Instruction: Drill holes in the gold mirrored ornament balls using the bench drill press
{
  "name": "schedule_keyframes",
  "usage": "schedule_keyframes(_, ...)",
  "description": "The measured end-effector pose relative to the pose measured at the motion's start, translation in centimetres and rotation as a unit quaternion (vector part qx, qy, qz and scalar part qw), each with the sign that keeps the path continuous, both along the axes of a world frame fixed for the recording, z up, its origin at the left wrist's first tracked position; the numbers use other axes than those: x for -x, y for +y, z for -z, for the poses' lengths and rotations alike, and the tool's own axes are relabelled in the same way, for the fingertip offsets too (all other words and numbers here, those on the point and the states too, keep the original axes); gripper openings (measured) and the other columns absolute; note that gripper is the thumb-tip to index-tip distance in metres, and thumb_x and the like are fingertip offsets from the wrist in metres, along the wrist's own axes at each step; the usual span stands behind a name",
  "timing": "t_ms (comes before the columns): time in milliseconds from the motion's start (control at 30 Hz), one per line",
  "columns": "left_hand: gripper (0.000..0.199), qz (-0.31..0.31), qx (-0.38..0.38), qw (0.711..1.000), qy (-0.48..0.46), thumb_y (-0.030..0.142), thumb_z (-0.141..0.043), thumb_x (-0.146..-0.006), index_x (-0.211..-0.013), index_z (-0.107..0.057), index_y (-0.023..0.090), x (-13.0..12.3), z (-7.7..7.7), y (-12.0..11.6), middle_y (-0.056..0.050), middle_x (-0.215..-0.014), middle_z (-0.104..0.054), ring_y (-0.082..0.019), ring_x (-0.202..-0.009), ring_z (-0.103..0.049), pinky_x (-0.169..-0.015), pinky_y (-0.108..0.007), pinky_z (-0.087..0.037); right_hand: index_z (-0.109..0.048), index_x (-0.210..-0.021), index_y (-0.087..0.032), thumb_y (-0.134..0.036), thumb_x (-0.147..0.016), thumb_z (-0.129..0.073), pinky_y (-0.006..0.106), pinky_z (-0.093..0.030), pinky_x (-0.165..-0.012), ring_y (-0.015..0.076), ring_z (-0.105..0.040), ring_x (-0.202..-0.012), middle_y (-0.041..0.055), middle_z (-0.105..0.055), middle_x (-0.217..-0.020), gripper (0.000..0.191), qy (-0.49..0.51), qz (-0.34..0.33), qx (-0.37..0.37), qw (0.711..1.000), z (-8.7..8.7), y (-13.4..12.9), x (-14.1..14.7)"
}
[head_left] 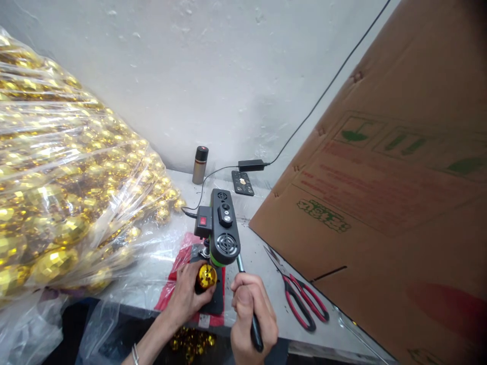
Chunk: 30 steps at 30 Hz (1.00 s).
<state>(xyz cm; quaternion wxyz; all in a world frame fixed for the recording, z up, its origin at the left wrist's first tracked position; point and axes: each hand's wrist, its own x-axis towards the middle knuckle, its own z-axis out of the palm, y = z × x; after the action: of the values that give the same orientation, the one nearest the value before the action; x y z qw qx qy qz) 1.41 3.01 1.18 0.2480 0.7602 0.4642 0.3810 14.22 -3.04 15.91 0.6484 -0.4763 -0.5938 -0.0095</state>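
Note:
In front of me stands a small black bench machine [224,223] with round vents, a side box with a red switch [203,221] and a green lower edge. My left hand [188,291] is closed around a shiny gold, round-topped piece [207,276], just below the machine's head and over its black base plate [216,301]. My right hand [253,314] is wrapped round the black grip of a metal-rod lever [256,334], whose rod runs up beside the machine's head. Where the rod joins the machine is hidden. Red sheeting [173,284] lies under the base.
Clear plastic with many gold faceted balls [76,192] fills the left. A large cardboard box [365,203] leans at right. Red-handled scissors [300,299] lie beside it. Behind are a spray-type can [200,167], a phone [242,183] and a power adapter [251,165] with cable.

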Motion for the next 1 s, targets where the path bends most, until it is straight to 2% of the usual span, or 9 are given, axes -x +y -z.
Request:
schedule_keyframes(200, 0.046, 0.013, 0.015, 1.000, 0.023, 0.027, -0.075, -0.082, -0.127, -0.065, 0.020, -0.1, -0.3, 0.5, -0.012, -0.114, -0.075, -0.035, -0.107, -0.069, -0.099, -0.054, -0.055, -0.049, -0.080, -0.023, -0.014, -0.109, -0.042, 0.022, -0.043, -0.056, 0.0092, -0.056, -0.063, -0.0036, -0.054, -0.072, 0.031, -0.014, 0.000, -0.014, 1.000, 0.1, 0.0, 0.0)
schedule_keyframes(367, 0.045, 0.015, 0.027, 0.999, 0.031, 0.025, -0.074, -0.082, -0.125, -0.064, 0.020, 0.0, -0.2, 0.3, -0.012, -0.112, -0.073, -0.034, -0.106, -0.068, -0.097, -0.053, -0.054, -0.051, -0.079, -0.023, -0.015, -0.108, -0.042, 0.023, -0.045, -0.057, 0.0103, -0.056, -0.064, -0.0027, -0.055, -0.074, 0.031, -0.024, -0.006, -0.020, 0.999, 2.1, 0.1, -0.4)
schedule_keyframes(533, 0.042, 0.015, 0.035, 0.999, 0.037, 0.026, -0.074, -0.083, -0.124, -0.064, 0.021, -0.1, -0.6, 0.2, -0.011, -0.111, -0.073, -0.034, -0.105, -0.067, -0.096, -0.052, -0.055, -0.049, -0.078, -0.023, -0.022, -0.111, -0.039, 0.024, -0.046, -0.062, 0.0090, -0.053, -0.063, -0.0047, -0.054, -0.074, 0.035, -0.011, 0.026, -0.044, 0.999, 3.8, 0.5, -0.1)
schedule_keyframes(700, 0.044, 0.022, 0.036, 0.998, 0.040, 0.026, -0.074, -0.084, -0.126, -0.063, 0.022, -0.1, -0.7, 0.2, -0.011, -0.113, -0.073, -0.034, -0.105, -0.067, -0.096, -0.051, -0.055, -0.046, -0.076, -0.023, -0.023, -0.111, -0.038, 0.027, -0.048, -0.069, 0.0097, -0.051, -0.062, -0.0056, -0.052, -0.073, 0.037, 0.002, 0.045, -0.054, 0.997, 3.5, 0.7, 0.5)
schedule_keyframes(833, 0.048, 0.019, 0.029, 0.999, 0.037, 0.024, -0.075, -0.081, -0.128, -0.063, 0.022, -0.2, -0.2, 0.3, -0.011, -0.113, -0.074, -0.035, -0.106, -0.068, -0.097, -0.053, -0.054, -0.046, -0.075, -0.023, -0.024, -0.112, -0.037, 0.027, -0.046, -0.066, 0.0095, -0.051, -0.061, -0.0059, -0.052, -0.073, 0.038, 0.005, 0.050, -0.053, 0.997, 3.4, 0.7, 0.6)
schedule_keyframes(1000, 0.048, 0.020, 0.027, 0.999, 0.031, 0.025, -0.075, -0.081, -0.127, -0.064, 0.021, -0.4, 0.1, 0.4, -0.012, -0.114, -0.074, -0.036, -0.107, -0.069, -0.097, -0.054, -0.054, -0.046, -0.076, -0.023, -0.025, -0.111, -0.038, 0.026, -0.043, -0.063, 0.0100, -0.051, -0.064, -0.0052, -0.052, -0.075, 0.036, 0.021, 0.040, -0.049, 0.998, 4.1, 0.8, 0.6)
